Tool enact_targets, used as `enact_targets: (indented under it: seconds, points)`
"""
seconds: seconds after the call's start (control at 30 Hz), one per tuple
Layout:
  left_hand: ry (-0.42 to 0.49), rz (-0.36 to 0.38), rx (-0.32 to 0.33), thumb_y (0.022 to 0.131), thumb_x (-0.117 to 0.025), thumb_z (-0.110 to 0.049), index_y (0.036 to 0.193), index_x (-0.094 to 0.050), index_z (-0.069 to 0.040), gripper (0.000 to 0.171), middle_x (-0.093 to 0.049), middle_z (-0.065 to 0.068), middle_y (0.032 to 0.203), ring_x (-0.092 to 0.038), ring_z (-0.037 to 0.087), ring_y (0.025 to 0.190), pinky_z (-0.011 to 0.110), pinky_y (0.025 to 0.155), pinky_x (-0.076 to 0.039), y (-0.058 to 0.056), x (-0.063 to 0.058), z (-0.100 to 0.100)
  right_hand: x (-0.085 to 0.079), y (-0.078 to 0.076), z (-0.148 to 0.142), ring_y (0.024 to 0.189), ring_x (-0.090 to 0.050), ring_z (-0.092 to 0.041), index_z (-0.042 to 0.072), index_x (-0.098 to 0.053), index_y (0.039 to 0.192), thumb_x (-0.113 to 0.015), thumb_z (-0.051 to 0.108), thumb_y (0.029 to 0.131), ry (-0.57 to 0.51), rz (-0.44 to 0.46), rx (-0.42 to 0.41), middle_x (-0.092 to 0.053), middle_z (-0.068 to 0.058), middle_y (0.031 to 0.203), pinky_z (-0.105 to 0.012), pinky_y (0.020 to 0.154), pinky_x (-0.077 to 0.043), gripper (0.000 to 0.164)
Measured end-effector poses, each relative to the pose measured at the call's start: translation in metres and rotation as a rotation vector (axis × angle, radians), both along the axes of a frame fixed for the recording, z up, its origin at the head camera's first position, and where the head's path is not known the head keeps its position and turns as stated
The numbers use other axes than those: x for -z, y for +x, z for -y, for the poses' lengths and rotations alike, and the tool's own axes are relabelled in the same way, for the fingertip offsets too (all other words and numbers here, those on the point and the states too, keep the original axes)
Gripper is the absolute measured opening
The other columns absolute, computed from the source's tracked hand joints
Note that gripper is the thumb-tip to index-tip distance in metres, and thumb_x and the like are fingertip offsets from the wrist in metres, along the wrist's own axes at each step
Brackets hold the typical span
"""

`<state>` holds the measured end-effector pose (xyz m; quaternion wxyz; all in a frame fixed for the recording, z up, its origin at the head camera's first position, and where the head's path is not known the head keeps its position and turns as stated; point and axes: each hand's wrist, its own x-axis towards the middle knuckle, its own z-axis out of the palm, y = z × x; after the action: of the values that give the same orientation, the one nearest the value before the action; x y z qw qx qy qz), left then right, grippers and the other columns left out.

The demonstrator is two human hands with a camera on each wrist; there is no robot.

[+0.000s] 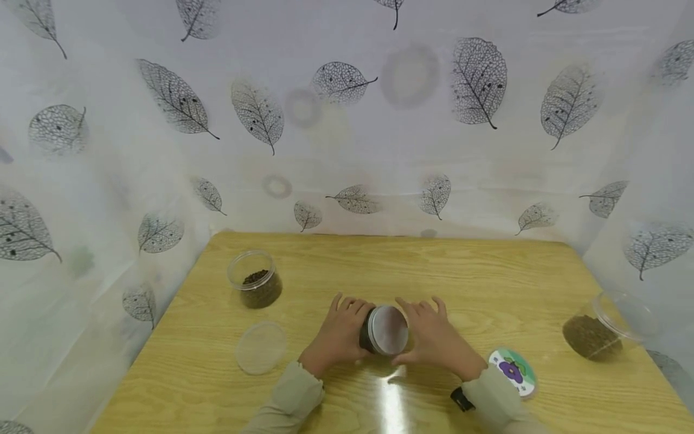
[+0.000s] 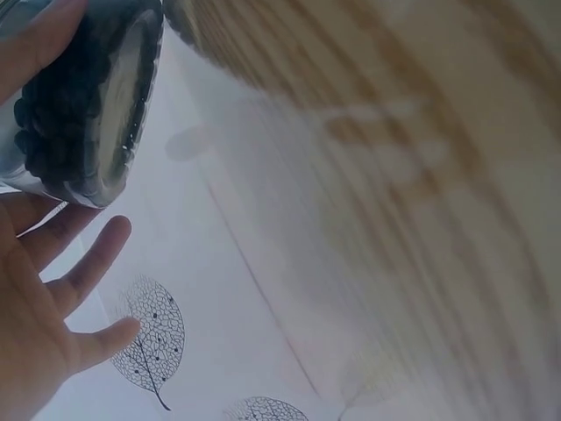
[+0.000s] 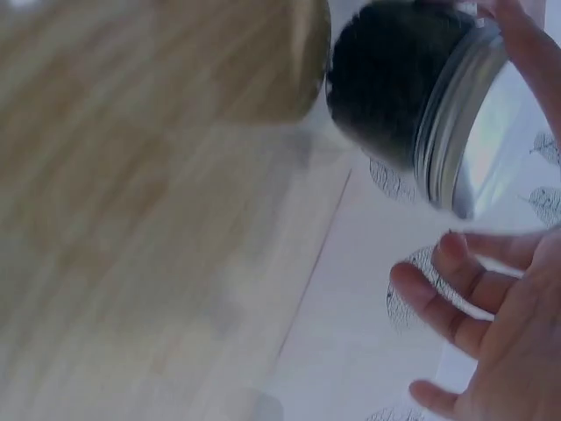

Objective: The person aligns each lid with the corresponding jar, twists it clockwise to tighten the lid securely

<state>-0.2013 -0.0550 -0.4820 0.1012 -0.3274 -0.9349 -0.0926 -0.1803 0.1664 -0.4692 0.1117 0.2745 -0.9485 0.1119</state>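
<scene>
A clear jar with a silver screw lid (image 1: 389,330) is held tilted over the table, its lid facing right. Dark, rounded pieces fill the jar (image 3: 394,83), and its base (image 2: 123,96) shows in the left wrist view. My left hand (image 1: 341,331) grips the jar's body, thumb on one side and fingers on the other. Around the lid, my right hand (image 1: 432,339) has its thumb and fingers spread. In the right wrist view, a narrow gap shows between the right fingertips (image 3: 453,243) and the lid's edge.
An uncovered clear jar (image 1: 261,289) with brown granules stands at the back left, a clear round lid (image 1: 261,348) before it. Another clear tub (image 1: 593,337) of brown material sits at the right edge. Beside the right sleeve lies a round lid with a purple flower (image 1: 512,371). Leaf-print curtains (image 1: 347,138) enclose the wooden table (image 1: 461,265).
</scene>
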Motion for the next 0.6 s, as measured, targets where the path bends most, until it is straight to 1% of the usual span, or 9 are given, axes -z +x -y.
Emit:
enact_targets:
  seconds: [0.1, 0.2, 0.27, 0.33, 0.4, 0.6]
  points:
    - [0.012, 0.016, 0.014, 0.056, -0.085, -0.053, 0.126, -0.050, -0.019, 0.086, -0.058, -0.003, 0.120, -0.051, 0.021, 0.115, 0.056, 0.107, -0.033, 0.000, 0.000, 0.001, -0.001, -0.005, -0.005, 0.101, -0.056, -0.025, 0.011, -0.039, 0.140, -0.086, 0.057, 0.045, 0.012, -0.020, -0.071, -0.060, -0.006, 0.107, -0.062, 0.098, -0.030, 0.115]
    - [0.013, 0.025, 0.021, 0.056, -0.086, -0.051, 0.126, -0.050, -0.018, 0.085, -0.058, -0.003, 0.121, -0.051, 0.021, 0.115, 0.056, 0.106, -0.033, 0.000, 0.000, 0.002, -0.003, -0.010, -0.009, 0.099, -0.053, -0.021, 0.016, -0.040, 0.140, -0.088, 0.049, 0.049, -0.009, -0.009, -0.152, -0.057, -0.002, 0.103, -0.061, 0.099, -0.027, 0.109]
    - [0.004, 0.030, 0.023, 0.057, -0.085, -0.052, 0.126, -0.050, -0.018, 0.085, -0.058, -0.003, 0.121, -0.050, 0.021, 0.115, 0.056, 0.106, -0.033, 0.000, 0.000, 0.002, -0.002, -0.011, -0.010, 0.098, -0.052, -0.018, 0.018, -0.042, 0.140, -0.088, 0.047, 0.050, -0.011, 0.002, -0.178, -0.055, 0.001, 0.101, -0.061, 0.099, -0.026, 0.105]
    - [-0.003, 0.026, 0.024, 0.057, -0.084, -0.053, 0.127, -0.050, -0.018, 0.085, -0.058, -0.003, 0.121, -0.050, 0.021, 0.115, 0.056, 0.106, -0.034, 0.001, -0.001, 0.003, -0.003, -0.012, -0.009, 0.097, -0.051, -0.016, 0.020, -0.043, 0.138, -0.088, 0.045, 0.052, -0.018, 0.023, -0.187, -0.053, 0.003, 0.099, -0.061, 0.100, -0.025, 0.100]
    - [-0.007, 0.018, 0.024, 0.057, -0.084, -0.054, 0.127, -0.050, -0.018, 0.085, -0.058, -0.003, 0.121, -0.050, 0.021, 0.115, 0.056, 0.106, -0.034, 0.001, 0.000, 0.003, -0.002, -0.011, -0.009, 0.096, -0.050, -0.015, 0.020, -0.045, 0.137, -0.088, 0.044, 0.052, -0.022, 0.025, -0.185, -0.052, 0.004, 0.098, -0.061, 0.100, -0.025, 0.098]
    - [-0.003, 0.001, 0.013, 0.056, -0.084, -0.056, 0.126, -0.051, -0.018, 0.086, -0.058, -0.003, 0.120, -0.050, 0.021, 0.115, 0.056, 0.106, -0.033, 0.002, 0.000, 0.004, 0.003, -0.008, -0.008, 0.095, -0.050, -0.015, 0.019, -0.047, 0.134, -0.088, 0.045, 0.052, -0.054, 0.004, -0.157, -0.053, 0.004, 0.099, -0.058, 0.098, -0.026, 0.096]
